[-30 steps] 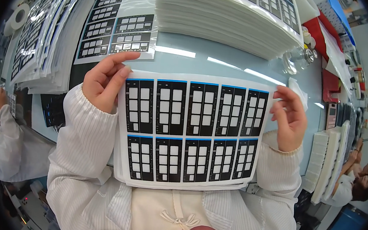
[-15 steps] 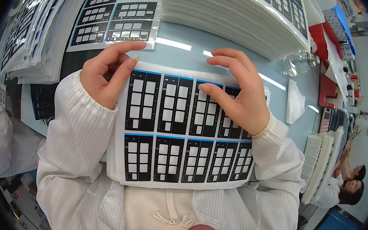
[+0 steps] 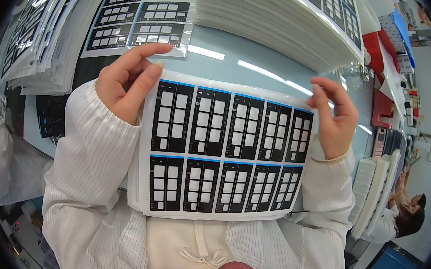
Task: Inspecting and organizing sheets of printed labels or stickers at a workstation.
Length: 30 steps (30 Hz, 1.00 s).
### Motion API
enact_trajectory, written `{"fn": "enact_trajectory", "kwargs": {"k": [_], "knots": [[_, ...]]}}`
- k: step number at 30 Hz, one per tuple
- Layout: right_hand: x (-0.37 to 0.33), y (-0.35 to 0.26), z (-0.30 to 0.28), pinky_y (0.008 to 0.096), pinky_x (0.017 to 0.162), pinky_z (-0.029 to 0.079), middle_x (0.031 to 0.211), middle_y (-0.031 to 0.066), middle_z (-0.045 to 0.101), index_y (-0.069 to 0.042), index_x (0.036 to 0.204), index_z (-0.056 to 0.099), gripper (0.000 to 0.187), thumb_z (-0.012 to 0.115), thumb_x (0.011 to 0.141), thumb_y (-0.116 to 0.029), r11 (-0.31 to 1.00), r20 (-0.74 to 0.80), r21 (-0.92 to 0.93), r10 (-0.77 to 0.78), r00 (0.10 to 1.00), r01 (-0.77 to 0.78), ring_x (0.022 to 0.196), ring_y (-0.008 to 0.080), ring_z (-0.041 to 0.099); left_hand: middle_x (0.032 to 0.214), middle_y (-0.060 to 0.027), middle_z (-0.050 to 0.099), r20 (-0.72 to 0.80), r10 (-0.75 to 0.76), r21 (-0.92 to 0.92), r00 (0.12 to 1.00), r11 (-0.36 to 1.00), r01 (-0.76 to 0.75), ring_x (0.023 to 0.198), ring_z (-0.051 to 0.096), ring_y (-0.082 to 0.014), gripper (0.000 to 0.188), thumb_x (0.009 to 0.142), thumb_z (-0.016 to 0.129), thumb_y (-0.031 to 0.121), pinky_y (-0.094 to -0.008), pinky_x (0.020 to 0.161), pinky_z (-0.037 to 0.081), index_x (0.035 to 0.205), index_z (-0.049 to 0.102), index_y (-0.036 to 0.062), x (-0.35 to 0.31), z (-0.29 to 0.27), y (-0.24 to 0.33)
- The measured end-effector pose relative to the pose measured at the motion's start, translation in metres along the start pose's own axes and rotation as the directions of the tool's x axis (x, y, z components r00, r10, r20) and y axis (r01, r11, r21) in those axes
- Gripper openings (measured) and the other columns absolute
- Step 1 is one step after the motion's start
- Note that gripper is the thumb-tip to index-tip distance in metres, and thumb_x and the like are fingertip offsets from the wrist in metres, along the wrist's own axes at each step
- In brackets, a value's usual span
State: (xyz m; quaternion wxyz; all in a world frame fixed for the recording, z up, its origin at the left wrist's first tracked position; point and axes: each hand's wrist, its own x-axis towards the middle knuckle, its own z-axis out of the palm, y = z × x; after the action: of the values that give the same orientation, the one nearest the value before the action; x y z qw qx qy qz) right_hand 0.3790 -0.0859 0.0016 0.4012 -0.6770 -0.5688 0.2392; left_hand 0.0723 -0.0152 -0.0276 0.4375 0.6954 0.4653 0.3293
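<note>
A stack of printed sheets (image 3: 146,144) lies in front of me, its top sheet bearing two rows of black panels with white squares and blue strips. By the stack's upper left corner is my left hand (image 3: 130,78), forefinger stretched out and thumb tip close to the corner. My right hand (image 3: 334,119) is beside the upper right corner, thumb and forefinger bent with a small gap between their tips. Neither hand visibly holds anything. Whether the left thumb touches the sheet, I cannot tell.
A tall sheet stack (image 3: 255,28) stands at the back, with a glass container (image 3: 351,74) at its right end. Plastic-covered sheets (image 3: 50,33) are piled at left, beside a flat printed sheet (image 3: 108,38). White foam strips (image 3: 371,194) stand at right; other people are farther off.
My right hand has moved right, off the top sheet to its upper right corner, uncovering the panels there. The stack has shifted slightly right; my left hand has barely moved.
</note>
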Motion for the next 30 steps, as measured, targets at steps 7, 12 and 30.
{"fn": "enact_trajectory", "kwargs": {"k": [7,12,30], "knots": [[-0.021,0.043,-0.04,0.0178,0.055,0.038,0.075,0.0011,0.058,0.0,0.095,0.061,0.015,0.058,0.085,-0.011,0.989,-0.003,0.022,0.144,0.99,-0.144,0.061,0.0059,0.05,0.072,-0.0078,0.063,0.293,-0.16,-0.28,0.943,0.928,0.245,0.058,0.058,-0.0107,0.04,0.086,0.052,0.012,-0.0207,0.052,0.046,0.123,0.045,-0.0034,-0.005,-0.027,0.006],[-0.033,0.044,-0.047,0.0188,0.052,0.041,0.07,0.003,0.059,0.002,0.093,0.06,0.018,0.058,0.085,-0.014,0.915,0.2,0.155,0.341,0.918,-0.373,0.057,0.0079,0.052,0.082,-0.0149,0.066,0.589,-0.164,-0.263,0.792,0.887,0.379,0.066,0.064,-0.0161,0.035,0.08,0.062,0.007,-0.0251,0.054,0.052,0.111,0.053,-0.0073,-0.016,-0.034,0.011],[-0.039,0.05,-0.061,0.018,0.046,0.042,0.066,0.0046,0.059,0.003,0.096,0.059,0.025,0.053,0.088,-0.02,0.791,0.353,0.296,0.431,0.83,-0.536,0.049,0.009,0.054,0.061,-0.0072,0.061,0.444,-0.387,0.108,0.808,0.918,0.381,0.047,0.056,-0.0106,0.019,0.083,0.061,0.016,-0.0216,0.044,0.045,0.076,0.06,-0.0012,-0.022,-0.023,0.021]]}}
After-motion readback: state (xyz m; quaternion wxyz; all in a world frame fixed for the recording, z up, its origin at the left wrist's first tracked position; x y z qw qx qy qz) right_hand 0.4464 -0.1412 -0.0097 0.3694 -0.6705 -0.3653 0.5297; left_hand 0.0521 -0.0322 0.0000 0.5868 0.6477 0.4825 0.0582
